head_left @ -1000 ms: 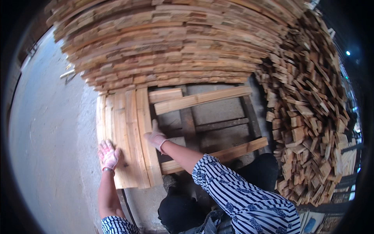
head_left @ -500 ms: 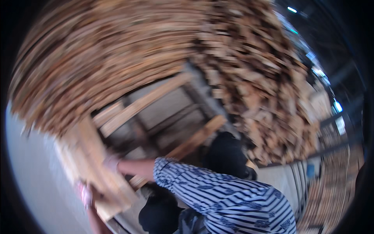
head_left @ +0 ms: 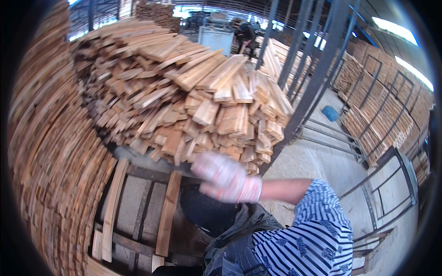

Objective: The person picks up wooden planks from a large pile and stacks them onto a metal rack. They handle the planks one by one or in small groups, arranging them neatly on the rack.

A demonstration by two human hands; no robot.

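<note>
My right hand (head_left: 226,180), in a white and pink knit glove, reaches in front of a large pile of loose wooden boards (head_left: 221,117). It is smeared by motion, so the set of its fingers is unclear; no board shows in it. The striped sleeve (head_left: 304,234) of that arm comes in from the lower right. My left hand is out of the picture. Below the pile lies a dark metal frame (head_left: 140,207) on the floor, with a wooden slat (head_left: 168,214) and another slat (head_left: 113,211) across it.
A tall, tight stack of boards (head_left: 55,184) rises along the left. Upright metal posts (head_left: 317,60) stand right of the pile. Racked board stacks (head_left: 377,124), a metal cart (head_left: 391,184) and a blue object (head_left: 329,113) are farther right. Another person (head_left: 246,39) is at the back.
My view has swung right toward the loose pile. My right hand has left the wide boards at the lower left and moved up before the pile. My left hand has gone out of view.
</note>
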